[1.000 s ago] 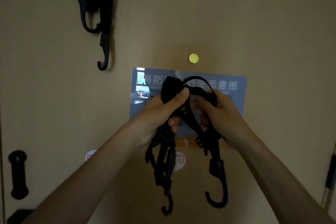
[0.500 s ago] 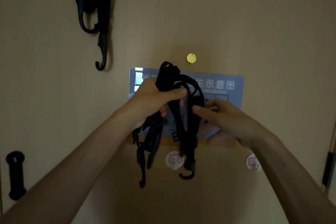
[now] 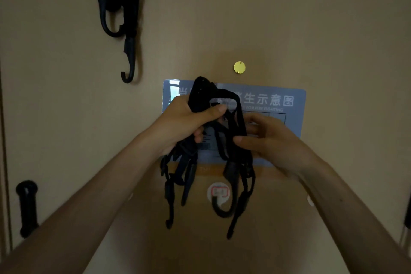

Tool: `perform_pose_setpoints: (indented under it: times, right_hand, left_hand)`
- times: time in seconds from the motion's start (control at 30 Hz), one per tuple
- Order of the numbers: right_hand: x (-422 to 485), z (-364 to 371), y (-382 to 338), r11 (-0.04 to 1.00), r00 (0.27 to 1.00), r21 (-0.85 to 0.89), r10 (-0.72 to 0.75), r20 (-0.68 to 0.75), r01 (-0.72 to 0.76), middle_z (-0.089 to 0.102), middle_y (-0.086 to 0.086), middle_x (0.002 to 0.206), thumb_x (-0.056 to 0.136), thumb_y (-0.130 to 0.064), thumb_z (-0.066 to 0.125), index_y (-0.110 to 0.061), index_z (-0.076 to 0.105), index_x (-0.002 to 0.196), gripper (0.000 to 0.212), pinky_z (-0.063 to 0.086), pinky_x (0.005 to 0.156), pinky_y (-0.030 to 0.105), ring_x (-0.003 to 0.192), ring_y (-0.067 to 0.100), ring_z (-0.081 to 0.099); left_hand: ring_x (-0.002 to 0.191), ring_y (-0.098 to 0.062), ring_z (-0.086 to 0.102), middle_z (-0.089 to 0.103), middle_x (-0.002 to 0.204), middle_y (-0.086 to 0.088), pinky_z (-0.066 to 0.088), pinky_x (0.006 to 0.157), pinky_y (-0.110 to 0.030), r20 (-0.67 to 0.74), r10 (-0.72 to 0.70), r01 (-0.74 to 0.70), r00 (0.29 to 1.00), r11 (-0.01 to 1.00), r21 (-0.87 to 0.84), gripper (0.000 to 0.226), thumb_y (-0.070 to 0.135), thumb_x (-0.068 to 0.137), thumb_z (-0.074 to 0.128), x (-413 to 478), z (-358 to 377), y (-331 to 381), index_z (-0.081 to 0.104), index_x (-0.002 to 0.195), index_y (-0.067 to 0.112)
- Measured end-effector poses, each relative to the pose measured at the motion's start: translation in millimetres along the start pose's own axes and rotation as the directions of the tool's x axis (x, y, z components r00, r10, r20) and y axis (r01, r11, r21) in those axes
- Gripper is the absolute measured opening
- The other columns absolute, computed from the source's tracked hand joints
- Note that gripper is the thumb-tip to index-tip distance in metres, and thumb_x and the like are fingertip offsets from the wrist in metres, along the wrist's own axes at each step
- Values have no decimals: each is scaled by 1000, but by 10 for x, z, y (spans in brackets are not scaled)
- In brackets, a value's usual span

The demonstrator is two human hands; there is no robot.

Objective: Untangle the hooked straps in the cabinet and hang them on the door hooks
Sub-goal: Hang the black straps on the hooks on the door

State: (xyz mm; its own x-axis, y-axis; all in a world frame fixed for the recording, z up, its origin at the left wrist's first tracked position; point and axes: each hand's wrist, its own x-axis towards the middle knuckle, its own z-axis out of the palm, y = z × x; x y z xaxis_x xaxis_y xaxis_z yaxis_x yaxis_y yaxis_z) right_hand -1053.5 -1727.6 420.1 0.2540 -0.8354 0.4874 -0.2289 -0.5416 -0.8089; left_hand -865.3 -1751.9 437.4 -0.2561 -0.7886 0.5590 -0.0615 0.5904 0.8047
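A tangled bundle of black hooked straps (image 3: 231, 162) hangs in front of the door at the centre of the view. My left hand (image 3: 186, 122) grips the top loop of the bundle, thumb pressed across it. My right hand (image 3: 269, 140) pinches a strap on the bundle's right side between thumb and fingers. Several strap ends with black hooks dangle below both hands. Another black hooked strap (image 3: 124, 18) hangs on the door at the upper left; the hook holding it is out of view.
The beige door (image 3: 311, 29) carries a blue fire-safety sign (image 3: 278, 104), a small gold disc (image 3: 239, 67) and a round white sticker (image 3: 219, 191). A black door handle (image 3: 27, 207) sticks out at the lower left.
The bundle rose from a second ago. My right hand let go of the top and now pinches a strap lower on the right side. The dangling hooks swung.
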Motion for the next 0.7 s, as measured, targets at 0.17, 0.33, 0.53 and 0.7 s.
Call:
perform_pose_setpoints:
  times: [0.17,0.33,0.53,0.7]
  right_hand:
    - [11,-135,4,999,990,33,9,-144,-5,60,16,89,92,0,51,-8,58,98,12,54,67,30,76,22,62]
    - [22,-193,-35,999,990,33,1,-140,4,51,3,71,89,-3,57,-8,56,95,7,45,64,32,55,13,48]
    - [82,-190,-190,998,995,-21,-54,-87,52,62,6,62,85,-5,62,-6,67,91,7,53,60,30,56,21,59]
    - [104,-324,-318,1000,999,1,-29,-30,29,66,14,72,83,13,54,-2,56,89,16,56,59,31,58,25,60]
  left_hand:
    - [40,-9,43,65,63,-1,41,43,-24,33,-26,25,999,999,32,10,32,79,70,11,-91,0,69,80,22]
    - [42,-9,43,52,42,12,41,44,-23,123,-79,58,989,984,167,24,28,76,75,11,-33,6,65,88,10]
    - [41,-10,39,51,47,13,37,45,-24,168,-127,102,977,983,151,55,50,66,73,56,99,-16,67,106,12]
    - [39,-12,33,62,59,-15,34,43,-23,233,-79,49,969,990,133,40,53,74,68,100,-26,77,69,101,23]
